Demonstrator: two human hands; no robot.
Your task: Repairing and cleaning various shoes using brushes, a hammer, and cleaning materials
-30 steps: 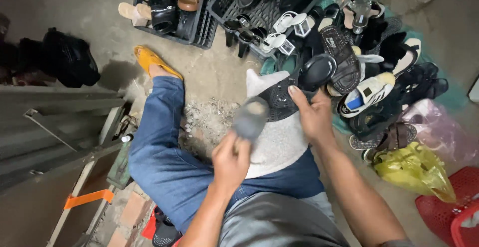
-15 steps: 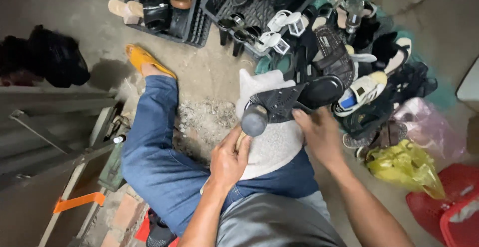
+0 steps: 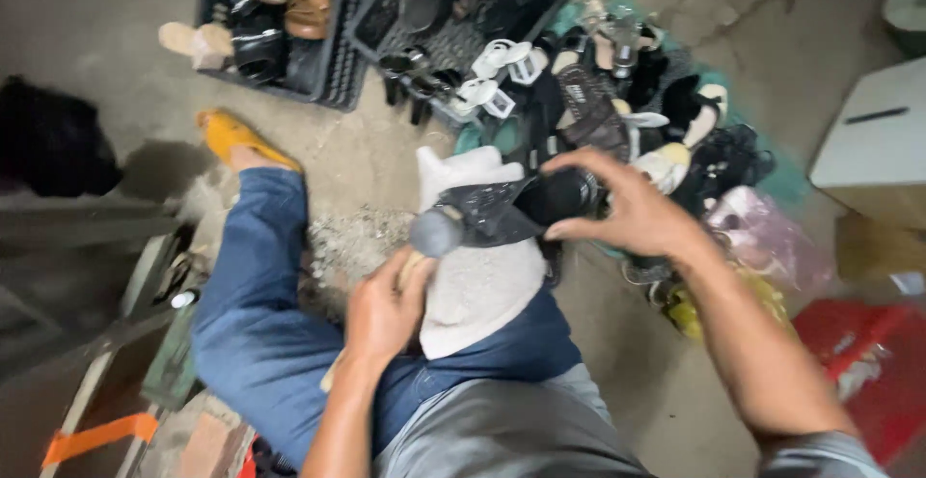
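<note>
Resting on a white cloth (image 3: 482, 285) over the person's lap, a black shoe (image 3: 526, 208) is pinched by the right hand (image 3: 637, 213), while the left hand (image 3: 386, 309) has its grip pressed around a hammer (image 3: 436, 232) whose head touches the shoe; piled shoes (image 3: 617, 102) lie beyond.

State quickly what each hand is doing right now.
Left hand: closed on the hammer handle.
Right hand: grip closed on the black shoe over the white cloth.
</note>
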